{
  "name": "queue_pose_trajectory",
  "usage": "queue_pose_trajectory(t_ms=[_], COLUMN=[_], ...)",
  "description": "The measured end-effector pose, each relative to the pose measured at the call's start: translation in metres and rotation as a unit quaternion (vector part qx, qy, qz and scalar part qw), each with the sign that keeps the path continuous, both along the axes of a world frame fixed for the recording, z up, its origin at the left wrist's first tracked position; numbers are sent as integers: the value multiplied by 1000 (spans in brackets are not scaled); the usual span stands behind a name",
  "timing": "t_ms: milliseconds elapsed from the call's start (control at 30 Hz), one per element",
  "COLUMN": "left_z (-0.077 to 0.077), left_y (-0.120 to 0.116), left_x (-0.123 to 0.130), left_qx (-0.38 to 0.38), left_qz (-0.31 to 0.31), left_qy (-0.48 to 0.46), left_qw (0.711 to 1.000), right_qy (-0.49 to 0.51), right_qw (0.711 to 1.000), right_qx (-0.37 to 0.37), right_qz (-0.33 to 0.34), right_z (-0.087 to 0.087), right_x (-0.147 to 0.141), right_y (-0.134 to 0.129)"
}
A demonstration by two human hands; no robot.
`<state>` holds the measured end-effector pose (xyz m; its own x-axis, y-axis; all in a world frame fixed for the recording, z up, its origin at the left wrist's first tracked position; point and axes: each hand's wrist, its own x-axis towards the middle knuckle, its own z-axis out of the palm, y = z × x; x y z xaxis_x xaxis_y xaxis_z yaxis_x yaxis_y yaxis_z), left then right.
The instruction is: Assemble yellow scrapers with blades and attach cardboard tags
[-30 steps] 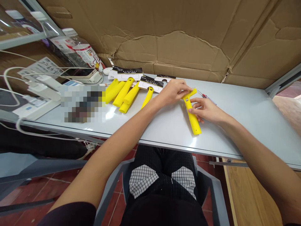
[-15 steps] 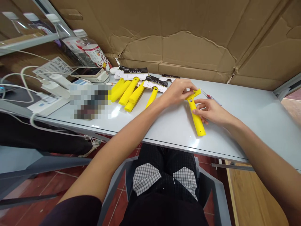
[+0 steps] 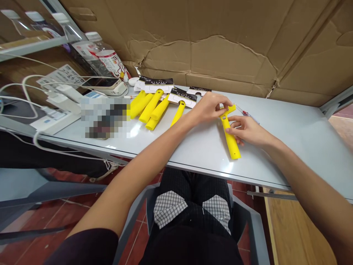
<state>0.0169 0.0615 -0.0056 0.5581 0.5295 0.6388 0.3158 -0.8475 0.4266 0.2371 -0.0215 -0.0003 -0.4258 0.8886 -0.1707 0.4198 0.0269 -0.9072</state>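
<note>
A bright yellow plastic handle [image 3: 230, 135] with a flat T-shaped head lies on the table, its lower end resting on the top. My left hand [image 3: 211, 109] pinches the head [image 3: 227, 111] between its fingertips. My right hand [image 3: 246, 130] has its fingers against the shaft just below the head. Behind them lies a thin tool with a red part, perhaps a tester screwdriver [image 3: 247, 114], close to my right hand. Several more yellow handles [image 3: 151, 106], some with black-and-white card labels [image 3: 182, 97], lie to the left of my left hand.
The grey table top [image 3: 289, 147] runs across the view, with a creased cardboard sheet [image 3: 226, 55] behind it. At the left are a phone [image 3: 103, 84], a power strip [image 3: 53, 123], cables, a plastic bottle [image 3: 106, 59] and a pixelated patch [image 3: 104, 117].
The view has shifted slightly to the right since the oldest frame. Both hands stay on the yellow handle, which shows no clear movement.
</note>
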Motion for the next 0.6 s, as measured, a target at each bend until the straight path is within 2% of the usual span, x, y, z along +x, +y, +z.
queue_pose_trajectory(t_ms=[200, 333, 433, 600], left_z=[6, 9, 7, 4], left_y=[-4, -6, -6, -10], left_x=[-3, -5, -6, -1], left_qx=[-8, 19, 48, 55], left_qz=[19, 37, 37, 56], left_qy=[10, 39, 75, 102], left_qw=[1000, 998, 995, 992], right_qy=[29, 75, 93, 95], right_qw=[999, 996, 994, 994], right_qx=[-8, -27, -35, -23], right_qz=[-17, -36, -43, -52], right_z=[7, 13, 12, 9], right_x=[-5, -10, -10, -11], right_y=[-4, -7, -6, -6])
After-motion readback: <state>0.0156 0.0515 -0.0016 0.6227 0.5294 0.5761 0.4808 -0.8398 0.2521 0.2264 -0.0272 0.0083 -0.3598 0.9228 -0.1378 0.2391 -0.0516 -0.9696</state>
